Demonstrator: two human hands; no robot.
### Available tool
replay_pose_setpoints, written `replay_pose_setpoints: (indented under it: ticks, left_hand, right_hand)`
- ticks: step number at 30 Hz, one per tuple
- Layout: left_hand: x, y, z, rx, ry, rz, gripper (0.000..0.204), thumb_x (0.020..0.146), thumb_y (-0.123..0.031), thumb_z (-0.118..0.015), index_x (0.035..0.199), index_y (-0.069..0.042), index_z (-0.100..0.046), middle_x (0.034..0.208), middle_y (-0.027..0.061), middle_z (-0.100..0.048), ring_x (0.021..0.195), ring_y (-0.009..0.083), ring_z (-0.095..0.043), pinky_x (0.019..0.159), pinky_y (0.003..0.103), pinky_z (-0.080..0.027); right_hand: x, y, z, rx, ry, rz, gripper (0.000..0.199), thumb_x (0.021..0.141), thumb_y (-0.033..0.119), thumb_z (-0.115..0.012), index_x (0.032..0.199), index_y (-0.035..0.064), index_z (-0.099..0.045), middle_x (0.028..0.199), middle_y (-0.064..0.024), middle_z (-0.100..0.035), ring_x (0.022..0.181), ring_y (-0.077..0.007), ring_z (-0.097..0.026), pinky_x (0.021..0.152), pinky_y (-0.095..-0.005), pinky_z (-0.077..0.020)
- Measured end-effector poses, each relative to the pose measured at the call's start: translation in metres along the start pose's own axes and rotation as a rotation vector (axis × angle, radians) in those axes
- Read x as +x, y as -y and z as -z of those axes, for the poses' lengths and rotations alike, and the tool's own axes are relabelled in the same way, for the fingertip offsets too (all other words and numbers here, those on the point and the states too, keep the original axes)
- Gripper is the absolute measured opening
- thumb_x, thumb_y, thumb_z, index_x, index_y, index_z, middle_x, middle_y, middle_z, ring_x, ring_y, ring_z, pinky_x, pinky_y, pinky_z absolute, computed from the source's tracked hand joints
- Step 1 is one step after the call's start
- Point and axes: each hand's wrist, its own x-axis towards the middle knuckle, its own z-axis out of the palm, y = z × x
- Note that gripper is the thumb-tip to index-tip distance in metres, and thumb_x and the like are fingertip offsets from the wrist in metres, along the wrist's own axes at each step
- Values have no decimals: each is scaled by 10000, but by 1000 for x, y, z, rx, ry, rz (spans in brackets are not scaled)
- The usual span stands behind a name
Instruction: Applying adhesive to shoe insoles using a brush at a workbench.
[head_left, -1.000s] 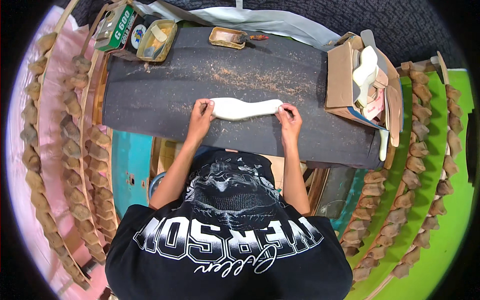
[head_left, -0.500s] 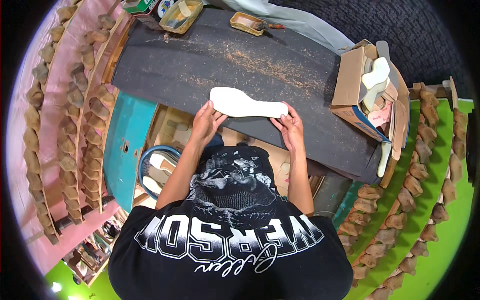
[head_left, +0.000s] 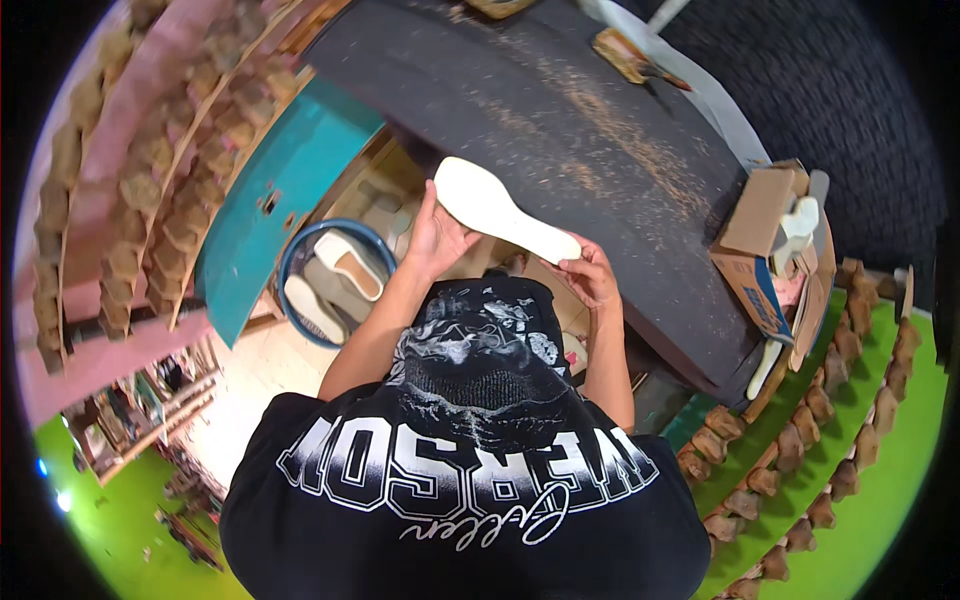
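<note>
The person's left hand [head_left: 435,240] and right hand [head_left: 590,275] held a shoe insole [head_left: 500,208] between them, off the near edge of the workbench [head_left: 560,130] and above the gap before it. A round tub [head_left: 330,282] sat below, left of the left hand, with more insoles [head_left: 350,265] in it. At the workbench's right end stood an open cardboard box [head_left: 765,250] with shoe pieces in it. A brush [head_left: 625,55] lay at the far edge. Shelves of shoe lasts [head_left: 150,190] rose on the left, and further rows [head_left: 800,460] ran on the right.
</note>
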Motion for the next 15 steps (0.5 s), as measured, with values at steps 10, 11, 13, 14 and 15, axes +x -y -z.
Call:
replay_pose_setpoints:
  ticks: [10, 11, 13, 14, 15]
  left_hand:
    - [-123, -69, 152, -68, -251, -264, 469, 1095, -434, -593, 1408, -85, -586, 1387, 99, -678, 1289, 283, -659, 1071, 541, -535]
    - [-136, -72, 165, -52, -312, -304, 451, 1097, -423, -594, 1397, -87, -591, 1378, 95, -681, 1282, 278, -663, 1060, 546, -539]
    - [-164, -77, 197, -97, -368, -304, 400, 1095, -368, -618, 1381, -89, -591, 1366, 86, -675, 1240, 283, -686, 1004, 539, -571]
    - [-175, -78, 209, -75, -472, -354, 373, 1087, -338, -638, 1364, -93, -594, 1349, 77, -676, 1213, 283, -697, 962, 519, -588]
    - [-184, -81, 221, -52, -576, -401, 347, 1080, -309, -658, 1347, -96, -596, 1333, 68, -677, 1186, 282, -709, 921, 499, -605]
  right_hand:
    - [45, -119, -100, -364, -111, -152, 444, 911, -77, -737, 1342, -75, -627, 1225, -155, -754, 1078, -202, -740, 973, -317, -596]
    - [49, -135, -108, -471, -137, -165, 427, 917, -68, -744, 1330, -69, -634, 1215, -144, -760, 1066, -186, -738, 951, -302, -593]
    - [53, -175, -120, -562, -135, -206, 433, 911, -45, -768, 1326, -57, -646, 1184, -125, -773, 1035, -164, -734, 917, -291, -585]
    - [55, -199, -123, -711, -100, -180, 427, 912, -39, -770, 1322, -52, -651, 1173, -119, -775, 1025, -163, -733, 899, -292, -584]
    - [56, -220, -125, -859, -63, -151, 421, 913, -33, -773, 1318, -48, -656, 1163, -113, -778, 1016, -162, -733, 881, -294, -583]
